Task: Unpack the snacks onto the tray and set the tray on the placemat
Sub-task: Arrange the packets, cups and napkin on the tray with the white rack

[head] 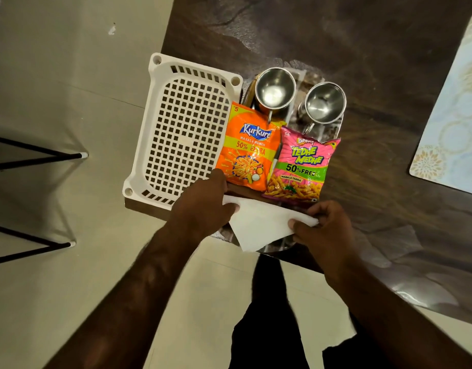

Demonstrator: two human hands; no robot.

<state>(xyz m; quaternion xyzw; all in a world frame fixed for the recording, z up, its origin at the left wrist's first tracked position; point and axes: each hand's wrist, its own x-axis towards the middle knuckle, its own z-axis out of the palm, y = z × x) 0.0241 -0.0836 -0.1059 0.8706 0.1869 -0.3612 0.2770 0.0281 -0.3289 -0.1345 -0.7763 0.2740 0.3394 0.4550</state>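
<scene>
Holding a white paper napkin (258, 225) between them, both hands work at the near end of a shiny steel tray (338, 126) on a dark brown table (336, 43). The left hand (203, 206) has its thumb and fingers pinched on the napkin's left edge, and its fingertips reach up to the bottom corner of the orange snack packet (248, 150). The right hand (325, 227) pinches the napkin's right corner between thumb and curled fingers. One point of the napkin hangs toward the person, past the tray's near rim.

On the tray, the orange snack packet lies flat at the left side, printed face up. Just right of it, touching or slightly overlapping it, lies the pink snack packet (301, 166), also face up. Beyond the packets, at the far end of the tray, stand two steel cups; the left cup (274, 89) sits behind the orange packet and the right cup (325, 102) behind the pink one, both upright with open mouths showing and handles turned toward the packets.

Left of the tray, right against it, a white plastic basket (184, 131) with a grid bottom sits at the table's left edge, partly hanging over the pale floor (56, 89). Well to the right of the tray, apart from it, a pale blue placemat (453, 123) with round gold patterns lies on the table, cut off by the picture's edge. The tray does not touch the placemat
</scene>
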